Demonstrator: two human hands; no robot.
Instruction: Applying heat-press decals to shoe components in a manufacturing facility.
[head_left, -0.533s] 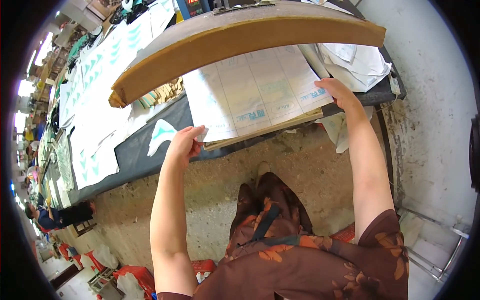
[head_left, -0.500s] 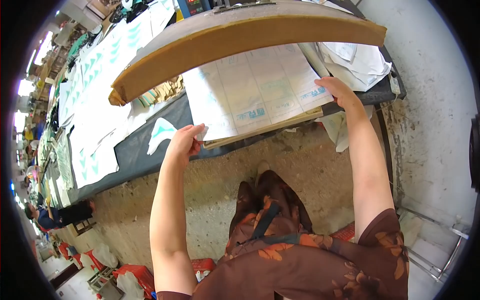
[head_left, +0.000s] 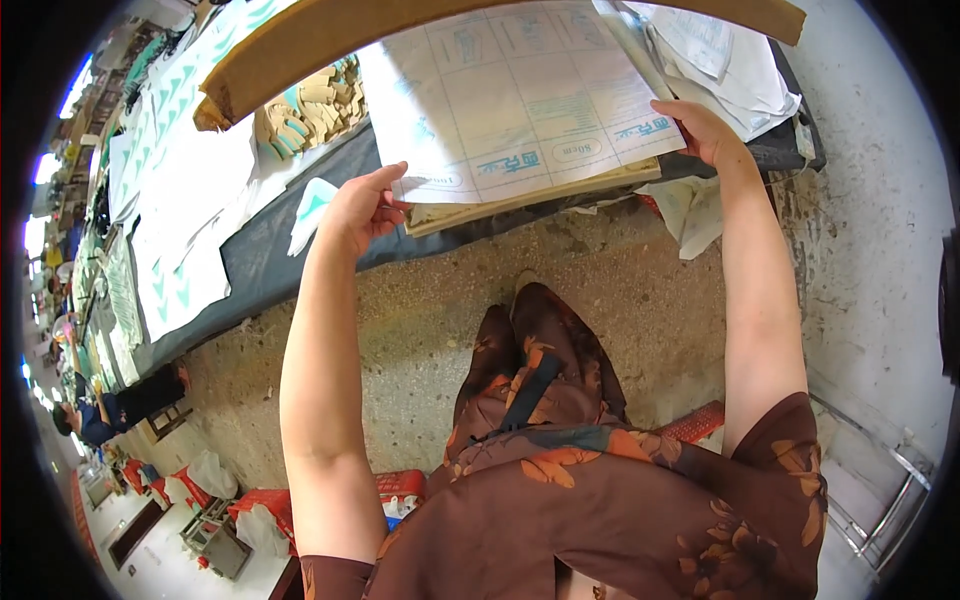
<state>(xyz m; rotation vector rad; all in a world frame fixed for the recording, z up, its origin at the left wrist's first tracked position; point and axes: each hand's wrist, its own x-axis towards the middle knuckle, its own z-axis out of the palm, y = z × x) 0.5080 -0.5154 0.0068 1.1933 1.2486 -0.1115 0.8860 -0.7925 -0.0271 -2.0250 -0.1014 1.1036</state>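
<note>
A white sheet printed with blue-green markings and a grid of lines (head_left: 520,110) is stretched between my hands, its far part reaching under the raised press plate. My left hand (head_left: 368,205) pinches its near left corner, thumb on top and the other fingers curled. At the near right corner, my right hand (head_left: 703,130) grips the sheet with the thumb above. Below the sheet's front edge shows a pale flat board (head_left: 540,205); how much the sheet touches it is hard to tell. The plate's thick brown edge (head_left: 300,68) arches above the far part.
Left of the sheet lies a heap of small tan cut pieces (head_left: 318,108). Beyond it, white sheets with green marks (head_left: 190,200) cover the dark table (head_left: 265,230). Crumpled white sheets (head_left: 735,75) lie on the right. A wall stands at right; another person (head_left: 105,415) is far left.
The view has tipped, so the table and press sit higher in the picture. Both hands still hold the sheet, whose near edge now stands slightly farther off the board's front edge.
</note>
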